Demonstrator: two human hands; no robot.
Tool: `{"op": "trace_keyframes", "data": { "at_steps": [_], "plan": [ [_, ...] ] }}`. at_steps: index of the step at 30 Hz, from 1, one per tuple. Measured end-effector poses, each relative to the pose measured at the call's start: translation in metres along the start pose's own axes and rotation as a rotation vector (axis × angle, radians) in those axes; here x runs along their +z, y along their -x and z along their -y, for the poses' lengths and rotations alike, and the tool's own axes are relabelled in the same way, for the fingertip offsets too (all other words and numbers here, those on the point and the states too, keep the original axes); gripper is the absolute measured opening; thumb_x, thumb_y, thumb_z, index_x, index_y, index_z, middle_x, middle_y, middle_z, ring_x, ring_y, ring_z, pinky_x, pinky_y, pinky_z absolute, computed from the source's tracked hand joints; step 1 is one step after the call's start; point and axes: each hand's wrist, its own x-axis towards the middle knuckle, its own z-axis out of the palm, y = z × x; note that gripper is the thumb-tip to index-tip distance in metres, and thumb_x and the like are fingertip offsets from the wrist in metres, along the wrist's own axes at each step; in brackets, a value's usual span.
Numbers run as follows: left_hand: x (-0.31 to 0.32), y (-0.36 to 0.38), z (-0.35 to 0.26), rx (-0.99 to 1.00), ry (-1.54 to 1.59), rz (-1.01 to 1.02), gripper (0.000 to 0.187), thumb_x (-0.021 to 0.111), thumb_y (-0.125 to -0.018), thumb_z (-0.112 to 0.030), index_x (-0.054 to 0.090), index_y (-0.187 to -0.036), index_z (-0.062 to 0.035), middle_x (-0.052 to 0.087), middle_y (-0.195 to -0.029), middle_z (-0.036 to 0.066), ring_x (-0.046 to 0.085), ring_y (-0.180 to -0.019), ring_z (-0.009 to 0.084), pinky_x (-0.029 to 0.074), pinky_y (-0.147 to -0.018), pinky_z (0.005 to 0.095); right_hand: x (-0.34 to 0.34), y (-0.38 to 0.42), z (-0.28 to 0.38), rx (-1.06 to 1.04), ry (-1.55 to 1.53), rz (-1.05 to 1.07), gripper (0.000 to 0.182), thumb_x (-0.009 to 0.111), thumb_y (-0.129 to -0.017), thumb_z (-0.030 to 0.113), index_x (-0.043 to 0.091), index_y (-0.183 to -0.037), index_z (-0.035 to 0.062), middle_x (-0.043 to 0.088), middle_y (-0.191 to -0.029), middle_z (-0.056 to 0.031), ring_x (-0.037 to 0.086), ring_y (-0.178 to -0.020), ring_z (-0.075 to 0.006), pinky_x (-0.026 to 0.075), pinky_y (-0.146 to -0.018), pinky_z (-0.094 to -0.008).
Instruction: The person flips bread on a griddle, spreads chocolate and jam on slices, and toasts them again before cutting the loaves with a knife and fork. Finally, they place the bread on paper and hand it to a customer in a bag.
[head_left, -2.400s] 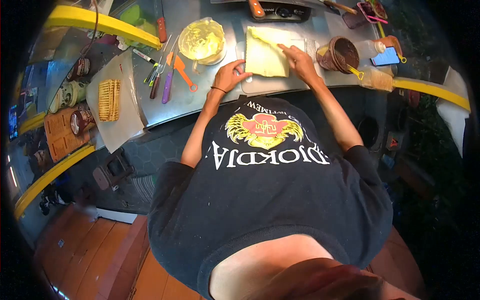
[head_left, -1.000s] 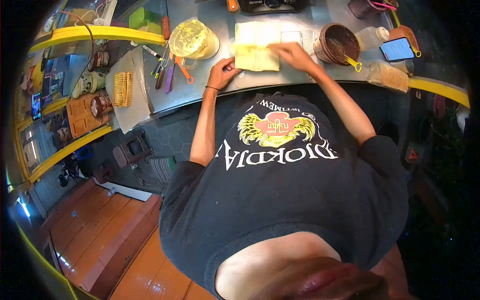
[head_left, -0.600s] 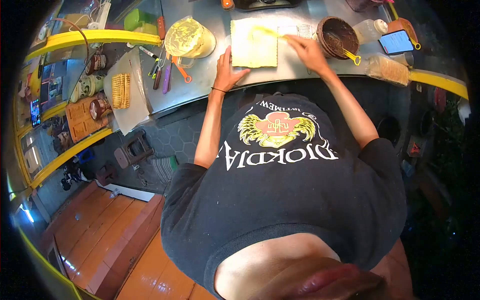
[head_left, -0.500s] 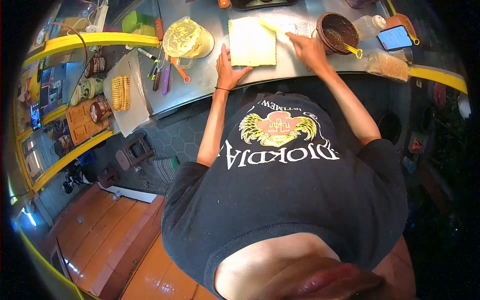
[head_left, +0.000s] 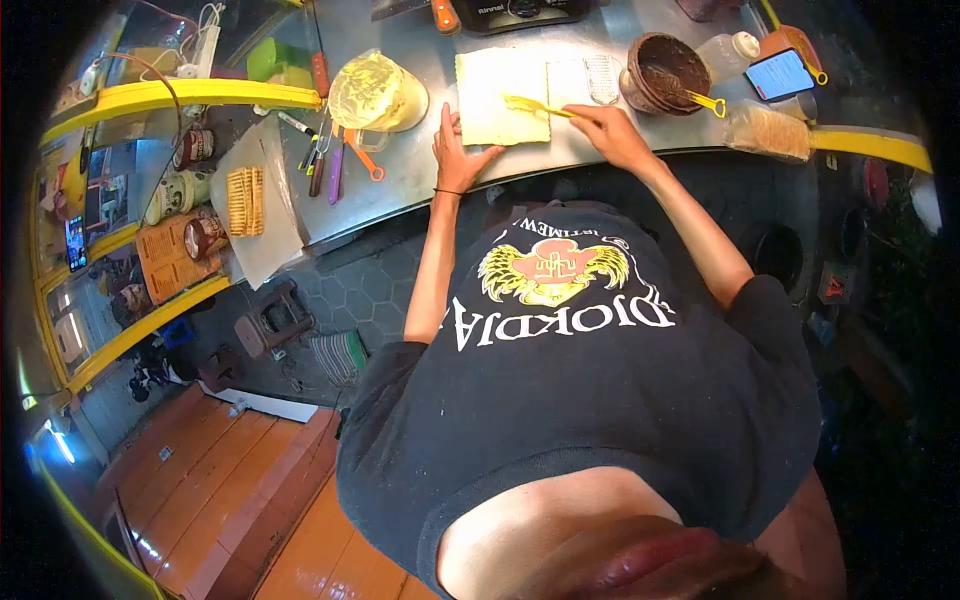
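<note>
A pale yellow rectangular slab that looks like bread (head_left: 490, 120), brightly lit, lies on the metal counter (head_left: 370, 200). My left hand (head_left: 461, 160) rests at its left near corner, fingers upright along the edge and thumb spread beneath. In my right hand (head_left: 612, 135) is a yellow spreader (head_left: 540, 106), its blade over the slab's surface. Whether the blade carries any spread is too bright to tell. Left of my left hand stands a tub of yellow spread (head_left: 385, 95), smeared around its rim. To the right is a brown pot of dark paste (head_left: 655, 85) with a yellow-handled utensil (head_left: 708, 102) in it.
A grater (head_left: 602, 80) lies beyond my right hand. A phone (head_left: 780, 76), a clear bottle (head_left: 728, 52) and a bag of brown granules (head_left: 768, 130) are on the right. Knives (head_left: 335, 175), an orange-handled tool (head_left: 370, 163) and jars (head_left: 205, 235) are leftward. A stove (head_left: 520, 12) sits behind.
My right hand has drawn the spreader nearer and lower across the slab. My left hand stays at the slab's edge. The whole view has shifted slightly.
</note>
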Motion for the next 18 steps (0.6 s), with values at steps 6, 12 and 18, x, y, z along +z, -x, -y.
{"op": "trace_keyframes", "data": {
  "at_steps": [6,12,18],
  "plan": [
    [0.004,0.008,0.003,-0.001,0.044,-0.021,0.128,0.089,-0.057,-0.044,0.015,-0.15,-0.0012,0.051,-0.13,0.014,0.049,-0.106,0.0278,0.035,-0.098,0.0441,-0.003,-0.026,0.016,0.137,0.201,-0.248,0.029,0.056,-0.094,0.02,0.067,-0.118,0.0087,0.068,-0.105,-0.0201,0.07,-0.091,-0.0303,0.052,-0.081,-0.0359],
    [0.002,0.005,-0.002,-0.023,0.069,-0.043,0.129,0.089,-0.057,-0.045,0.013,-0.151,-0.0027,0.052,-0.13,0.014,0.049,-0.107,0.0281,0.034,-0.098,0.0447,-0.006,-0.024,0.009,-0.047,0.1,-0.211,0.028,0.056,-0.093,0.02,0.068,-0.115,0.0061,0.069,-0.104,-0.019,0.069,-0.092,-0.0324,0.052,-0.079,-0.0395],
    [0.001,0.005,0.0,-0.005,0.025,-0.046,0.128,0.089,-0.057,-0.045,0.013,-0.151,-0.0023,0.053,-0.13,0.014,0.051,-0.105,0.0282,0.035,-0.097,0.0447,-0.013,-0.008,0.006,-0.047,0.097,0.03,0.029,0.057,-0.094,0.02,0.066,-0.115,0.0021,0.07,-0.104,-0.0185,0.069,-0.093,-0.0252,0.051,-0.08,-0.0353]
  ]
}}
